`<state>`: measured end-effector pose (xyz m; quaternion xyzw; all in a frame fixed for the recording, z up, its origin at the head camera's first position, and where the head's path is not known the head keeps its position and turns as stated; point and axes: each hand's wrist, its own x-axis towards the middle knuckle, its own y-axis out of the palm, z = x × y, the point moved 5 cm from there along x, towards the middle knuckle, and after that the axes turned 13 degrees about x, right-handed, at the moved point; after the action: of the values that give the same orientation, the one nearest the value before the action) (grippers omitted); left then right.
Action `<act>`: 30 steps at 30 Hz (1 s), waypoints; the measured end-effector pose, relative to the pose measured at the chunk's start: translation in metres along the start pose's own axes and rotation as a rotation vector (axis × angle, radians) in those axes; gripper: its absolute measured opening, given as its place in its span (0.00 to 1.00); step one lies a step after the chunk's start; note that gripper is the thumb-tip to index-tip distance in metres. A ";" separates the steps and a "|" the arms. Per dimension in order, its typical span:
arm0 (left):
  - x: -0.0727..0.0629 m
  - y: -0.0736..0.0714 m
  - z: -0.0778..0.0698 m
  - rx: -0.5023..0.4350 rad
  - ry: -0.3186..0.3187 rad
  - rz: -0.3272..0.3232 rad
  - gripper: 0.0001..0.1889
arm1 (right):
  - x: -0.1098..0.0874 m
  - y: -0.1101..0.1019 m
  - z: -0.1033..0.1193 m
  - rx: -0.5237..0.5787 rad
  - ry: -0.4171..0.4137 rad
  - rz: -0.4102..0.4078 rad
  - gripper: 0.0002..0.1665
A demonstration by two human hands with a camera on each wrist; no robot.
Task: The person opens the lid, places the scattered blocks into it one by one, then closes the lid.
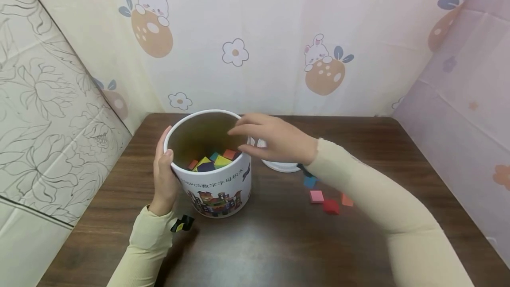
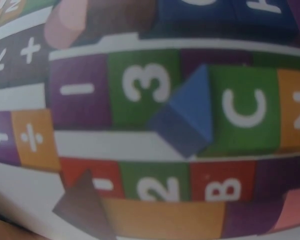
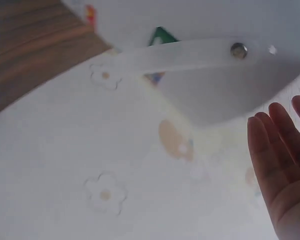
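Observation:
A white bucket [image 1: 215,185] printed with colourful blocks and lettering stands on the table without its lid. Inside, at the near side, lie several wooden blocks [image 1: 222,161] in yellow, red, teal and dark purple. My left hand [image 1: 164,176] grips the bucket's left side, thumb over the rim. At the right rim my right hand [image 1: 275,136] hovers, fingers extended toward the opening and holding nothing. The left wrist view is filled by the bucket's printed wall [image 2: 145,145]. In the right wrist view, the bucket's white handle strap [image 3: 190,56] is near my fingers [image 3: 262,145].
A white lid [image 1: 283,167] lies on the table right of the bucket, partly behind my right wrist. Nearby are a blue block [image 1: 310,182], a pink block [image 1: 316,196], a red block [image 1: 331,207] and an orange block [image 1: 347,199]. Patterned curtain [image 1: 271,48] hangs behind the table.

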<state>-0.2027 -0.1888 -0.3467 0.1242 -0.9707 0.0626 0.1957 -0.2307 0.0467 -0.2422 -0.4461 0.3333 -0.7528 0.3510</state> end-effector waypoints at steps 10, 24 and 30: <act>-0.001 0.003 -0.001 -0.004 0.009 0.000 0.30 | -0.118 -0.012 -0.044 -0.038 0.348 -0.054 0.23; -0.002 0.002 -0.001 0.009 0.000 -0.005 0.30 | -0.213 0.044 -0.094 -0.053 0.645 0.118 0.26; -0.002 0.002 -0.003 0.002 0.003 -0.003 0.30 | -0.218 0.053 -0.101 -0.066 0.660 0.119 0.26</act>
<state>-0.2003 -0.1860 -0.3446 0.1259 -0.9702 0.0636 0.1969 -0.2323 0.2176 -0.4195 -0.1693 0.4787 -0.8236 0.2526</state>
